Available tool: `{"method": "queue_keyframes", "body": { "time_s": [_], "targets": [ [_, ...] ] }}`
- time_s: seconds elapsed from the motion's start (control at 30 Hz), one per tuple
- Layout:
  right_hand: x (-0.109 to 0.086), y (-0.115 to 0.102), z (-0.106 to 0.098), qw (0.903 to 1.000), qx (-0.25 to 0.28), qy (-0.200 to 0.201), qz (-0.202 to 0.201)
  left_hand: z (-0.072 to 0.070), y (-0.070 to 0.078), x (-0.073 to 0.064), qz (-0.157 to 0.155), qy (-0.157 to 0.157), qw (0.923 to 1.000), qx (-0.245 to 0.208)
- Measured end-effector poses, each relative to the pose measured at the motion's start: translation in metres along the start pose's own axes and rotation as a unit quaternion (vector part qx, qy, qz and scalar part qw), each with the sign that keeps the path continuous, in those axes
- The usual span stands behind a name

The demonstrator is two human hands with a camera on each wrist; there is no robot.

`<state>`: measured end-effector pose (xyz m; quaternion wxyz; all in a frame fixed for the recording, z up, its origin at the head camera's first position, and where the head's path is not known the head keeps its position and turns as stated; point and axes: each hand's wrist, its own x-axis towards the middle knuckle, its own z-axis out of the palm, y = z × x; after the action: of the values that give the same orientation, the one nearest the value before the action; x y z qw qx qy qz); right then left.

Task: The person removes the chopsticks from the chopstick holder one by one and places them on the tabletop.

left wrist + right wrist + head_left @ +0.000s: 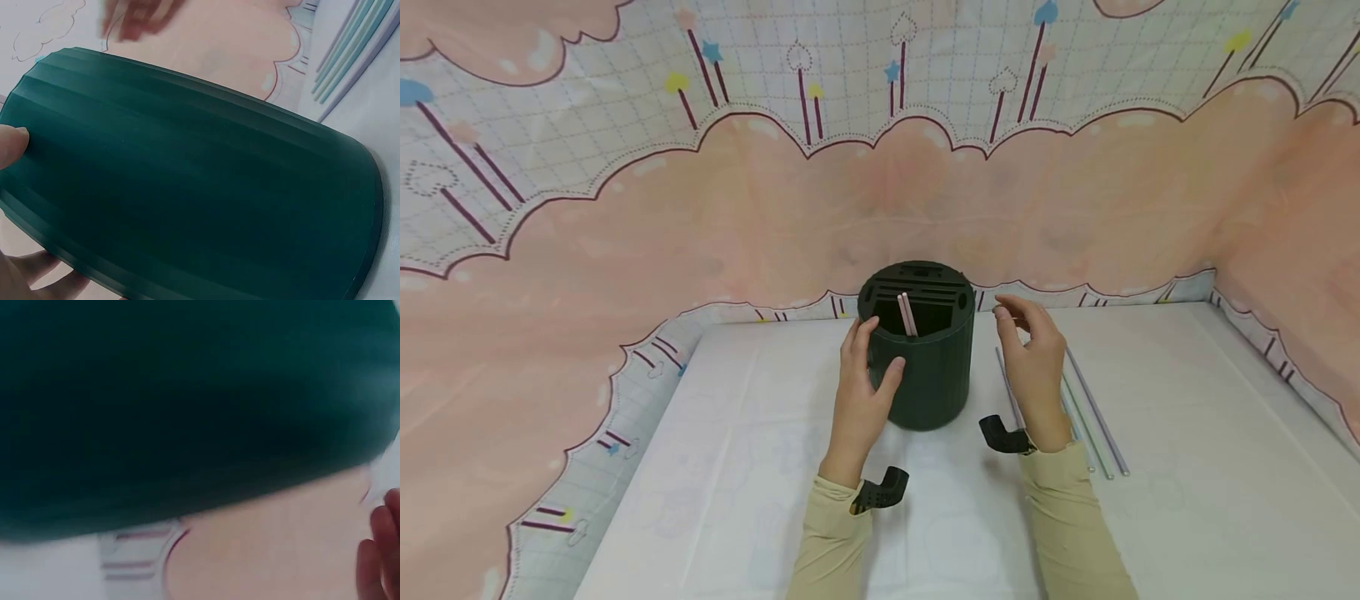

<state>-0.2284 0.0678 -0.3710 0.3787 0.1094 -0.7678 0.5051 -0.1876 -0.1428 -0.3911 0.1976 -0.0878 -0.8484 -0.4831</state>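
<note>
A dark green round pen holder (928, 379) with a slotted top stands upright on the white table. Two pale pink sticks (907, 315) poke out of its large front opening. My left hand (861, 392) grips the holder's left side, thumb on the front wall and fingers round the side, also seen in the left wrist view with the thumb (11, 145) on the ribbed wall. To the right of the holder, near rim height, my right hand (1033, 358) is raised with bent, relaxed fingers and nothing plainly visible in it. In the right wrist view its fingers (380, 544) are apart from the holder.
Several thin sticks in lilac, blue and green (1088, 425) lie on the table under and beside the right forearm. Close behind the holder rises a pink and white patterned cloth backdrop (880, 217). White tabletop (737, 467) stretches to the left.
</note>
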Motion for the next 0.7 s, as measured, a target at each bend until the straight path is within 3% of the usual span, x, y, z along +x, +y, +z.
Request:
{"method": "queue_keyframes", "body": {
  "time_s": [0.13, 0.27, 0.37, 0.5, 0.6, 0.7],
  "targets": [
    [-0.004, -0.023, 0.007, 0.9963, 0.042, -0.002, -0.075, 0.001, -0.001, -0.002, -0.003, 0.001, 1.0000, 0.003],
    [-0.010, -0.040, 0.017, 0.9888, 0.064, -0.049, -0.125, 0.000, -0.002, -0.002, 0.003, 0.008, 1.0000, 0.005],
    [-0.014, -0.046, 0.027, 0.9826, 0.040, -0.090, -0.157, 0.000, -0.003, -0.002, 0.008, 0.012, 0.9999, 0.005],
    [-0.018, -0.052, 0.035, 0.9712, -0.037, -0.127, -0.198, 0.000, -0.004, -0.003, 0.010, 0.014, 0.9998, 0.007],
    [-0.019, -0.053, 0.038, 0.9658, -0.077, -0.125, -0.214, 0.000, -0.004, -0.003, 0.016, 0.012, 0.9998, 0.005],
    [-0.020, -0.053, 0.038, 0.9691, -0.077, -0.106, -0.209, 0.001, -0.004, -0.004, 0.021, 0.012, 0.9997, 0.005]
  ]
}}
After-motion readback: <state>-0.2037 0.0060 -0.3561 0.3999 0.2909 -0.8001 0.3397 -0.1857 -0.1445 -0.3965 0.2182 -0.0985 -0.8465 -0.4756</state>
